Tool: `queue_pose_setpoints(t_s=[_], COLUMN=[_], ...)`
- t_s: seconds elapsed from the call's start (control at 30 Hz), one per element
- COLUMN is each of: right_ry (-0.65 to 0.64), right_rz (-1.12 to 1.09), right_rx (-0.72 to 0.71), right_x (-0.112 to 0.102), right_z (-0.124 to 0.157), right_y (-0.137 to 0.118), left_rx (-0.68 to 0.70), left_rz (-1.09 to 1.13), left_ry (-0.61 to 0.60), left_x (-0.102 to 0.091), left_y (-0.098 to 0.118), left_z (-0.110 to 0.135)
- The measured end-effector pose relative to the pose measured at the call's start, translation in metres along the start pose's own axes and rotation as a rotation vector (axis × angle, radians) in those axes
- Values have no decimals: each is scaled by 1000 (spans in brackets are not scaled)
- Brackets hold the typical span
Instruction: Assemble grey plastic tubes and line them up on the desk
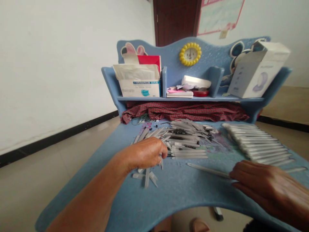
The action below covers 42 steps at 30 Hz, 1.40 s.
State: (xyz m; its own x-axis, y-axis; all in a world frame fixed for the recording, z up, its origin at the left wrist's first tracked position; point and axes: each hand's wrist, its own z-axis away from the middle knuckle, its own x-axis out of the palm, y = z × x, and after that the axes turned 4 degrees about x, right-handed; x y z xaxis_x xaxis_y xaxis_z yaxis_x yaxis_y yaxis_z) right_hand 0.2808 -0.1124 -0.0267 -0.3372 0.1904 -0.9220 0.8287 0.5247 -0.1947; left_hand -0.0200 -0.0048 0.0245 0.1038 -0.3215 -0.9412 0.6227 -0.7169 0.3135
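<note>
On the blue surface [173,190], a few short pale pieces [146,178] are seen lying loose left of the middle, near the front edge. Just above them the left hand [147,153] is held with its fingers curled in and pressed together at the near left edge of the pile [185,138]. A small pale bit shows under the fingertips; whether it is gripped cannot be told. The pile, made up of grey and clear pen parts, is spread across the middle of the surface toward the back edge.

Right of the pile a single tube [207,169] is laid slantwise on the surface, its right end met by the fingertips of the right hand [263,187]. This hand is kept low, with the fingers stretched out side by side; whether the tube is pinched cannot be told. Behind it, along the right edge, a neat row [258,145] of like tubes is laid.

At the back a checked cloth [185,111] is bunched under a shelf [193,99], on which a mask box [140,87] and a white box [256,74] are kept.
</note>
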Motion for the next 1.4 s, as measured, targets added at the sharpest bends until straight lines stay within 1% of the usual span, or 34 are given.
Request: queue_pose_setpoints(t_s=[0.07,0.1,0.17,0.23,0.33,0.47,0.6,0.73,0.83,0.93,1.07,1.2,1.3,1.4], right_ry=[-98,-134,-156,-169,-186,-216,-207,-188,-179,-188,-209,-208,-231,-259], right_rz=[51,81,127,154,184,184,157,150,165,168,176,239,260,230], right_rx=[-90,-113,-109,-93,-64,-64,-59,-62,-79,-80,-51,-18,-2,18], right_x=[0,0,3,7,16,23,22,19,19,19,19,20,21,18], right_z=[-13,-17,-21,-21,-19,-20,-24,-28,-31,-34,-36,-38,-40,-45], right_y=[-12,-15,-14,-10,-3,1,1,-2,-6,-10,-12,-11,-12,-16], left_rx=[6,0,-17,-29,-32,-35,-34,-21,-32,-25,3,2,5,21], left_rz=[-48,-79,-137,-174,-195,-188,-189,-179,-184,-189,-184,-195,-148,-38], left_ry=[-17,-39,-94,-124,-130,-135,-98,-82,-17,41,53,80,107,147], left_x=[0,0,0,0,0,3,6,3,1,4,11,14,15,17], left_y=[0,-1,-1,-2,-3,-4,-6,-6,-6,-5,-5,-4,-1,3], left_z=[0,-1,-1,-1,-1,-1,-1,-2,-4,-7,-10,-13,-14,-14])
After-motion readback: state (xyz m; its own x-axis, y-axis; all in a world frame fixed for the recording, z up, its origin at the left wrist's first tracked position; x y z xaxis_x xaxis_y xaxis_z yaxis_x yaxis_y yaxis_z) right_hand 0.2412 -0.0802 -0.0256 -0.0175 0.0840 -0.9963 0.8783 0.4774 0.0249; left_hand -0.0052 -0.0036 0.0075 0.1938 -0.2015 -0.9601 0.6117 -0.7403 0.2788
